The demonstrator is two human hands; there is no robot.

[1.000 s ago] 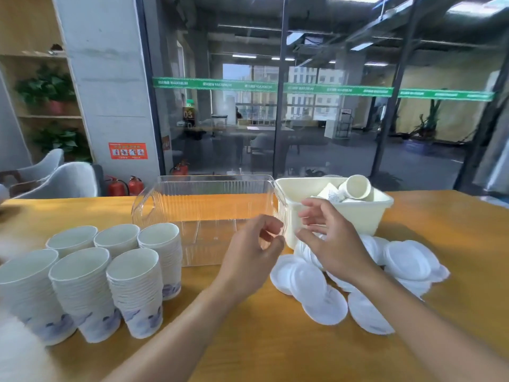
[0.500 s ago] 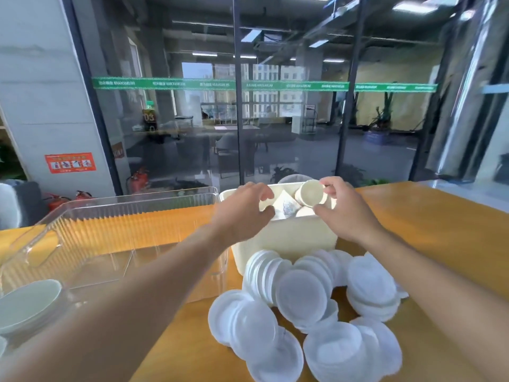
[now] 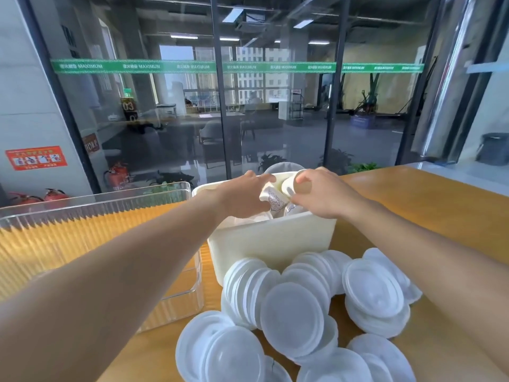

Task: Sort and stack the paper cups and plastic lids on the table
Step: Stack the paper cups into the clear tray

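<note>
Both hands reach into the cream plastic bin point(image 3: 271, 244) at the back of the wooden table. My right hand point(image 3: 325, 198) grips a white paper cup point(image 3: 288, 186) lying on its side, its base turned toward me. My left hand point(image 3: 241, 198) lies over the bin's left side with its fingers stretched out, touching a second paper cup point(image 3: 273, 200) with a blue pattern. More cups lie in the bin, mostly hidden by my hands. A loose heap of translucent white plastic lids point(image 3: 292, 318) covers the table in front of the bin.
A clear ribbed plastic container point(image 3: 96, 238) stands to the left of the bin, under my left forearm. Bare wooden table point(image 3: 418, 213) stretches to the right. A glass wall runs behind the table's far edge.
My view has swung right and closer, and the cup stacks on the left have left the frame. Both hands went from above the lids into the bin; the right one now holds a cup.
</note>
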